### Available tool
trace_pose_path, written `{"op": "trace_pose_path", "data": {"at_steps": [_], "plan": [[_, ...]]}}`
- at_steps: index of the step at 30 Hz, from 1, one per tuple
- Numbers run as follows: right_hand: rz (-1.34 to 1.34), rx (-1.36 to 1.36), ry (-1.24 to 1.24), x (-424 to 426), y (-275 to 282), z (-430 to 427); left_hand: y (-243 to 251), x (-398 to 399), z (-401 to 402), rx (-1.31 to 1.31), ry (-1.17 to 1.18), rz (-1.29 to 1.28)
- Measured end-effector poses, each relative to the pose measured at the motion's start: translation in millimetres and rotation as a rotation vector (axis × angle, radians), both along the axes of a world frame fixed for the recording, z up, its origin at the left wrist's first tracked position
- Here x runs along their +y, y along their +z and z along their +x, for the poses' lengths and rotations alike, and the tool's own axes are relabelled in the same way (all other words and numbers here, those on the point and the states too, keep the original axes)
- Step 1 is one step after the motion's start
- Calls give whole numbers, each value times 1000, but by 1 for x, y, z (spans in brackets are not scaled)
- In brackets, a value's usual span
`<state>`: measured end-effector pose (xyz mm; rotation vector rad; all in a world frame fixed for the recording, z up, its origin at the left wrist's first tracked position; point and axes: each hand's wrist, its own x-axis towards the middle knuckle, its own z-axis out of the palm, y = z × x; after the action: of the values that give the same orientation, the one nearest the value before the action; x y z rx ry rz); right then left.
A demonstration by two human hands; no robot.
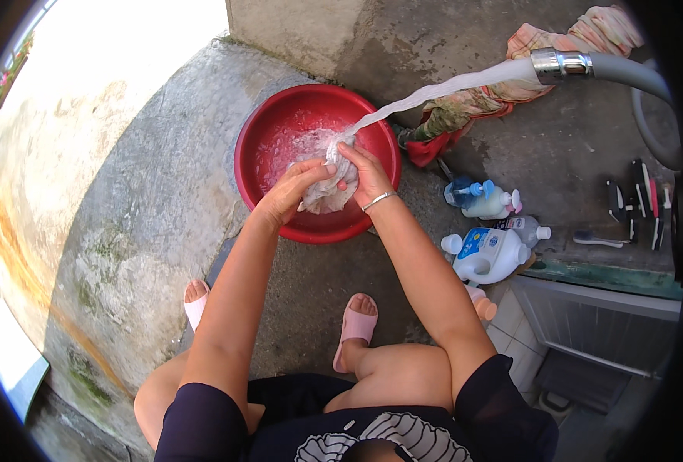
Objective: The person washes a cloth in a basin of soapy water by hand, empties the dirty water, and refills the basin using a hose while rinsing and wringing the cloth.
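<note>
Both of my hands grip one wet, pale cloth [324,195] above a red plastic basin [341,230]. My left hand [295,187] holds its left side, the thumb lying across the folds. On the other side, my right hand [369,176] has the cloth between thumb and fingers, with a silver bangle [379,200] at the wrist. A stream of water [434,92] pours from a grey hose [624,69] with a metal end [555,64] onto the cloth. Water [278,144] splashes and bubbles in the basin. How much cloth is bunched inside my palms is hidden.
Right of the basin stand pump bottles [483,199] and a white detergent jug [489,254]. Twisted patterned fabric [468,110] lies on the ledge behind. Brushes [647,196] lie farther right. My feet, in pink slippers [357,326], are on the concrete floor [301,289].
</note>
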<state>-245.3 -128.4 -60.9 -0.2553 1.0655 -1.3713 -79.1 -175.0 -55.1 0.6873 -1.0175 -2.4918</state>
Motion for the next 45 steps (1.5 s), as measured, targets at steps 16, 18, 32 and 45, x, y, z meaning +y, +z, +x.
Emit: {"op": "trace_pose_path", "data": {"at_steps": [16, 18, 32, 45], "plan": [[-164, 564, 311, 16, -3, 23, -18, -4, -1, -62, 563, -92], [-125, 542, 292, 18, -1, 19, -20, -6, 1, 128, 670, 69], [-92, 339, -8, 15, 26, 5, 9, 16, -13, 180, 622, -42], [-157, 325, -114, 15, 11, 12, -11, 35, -30, 64, 546, -424]]}}
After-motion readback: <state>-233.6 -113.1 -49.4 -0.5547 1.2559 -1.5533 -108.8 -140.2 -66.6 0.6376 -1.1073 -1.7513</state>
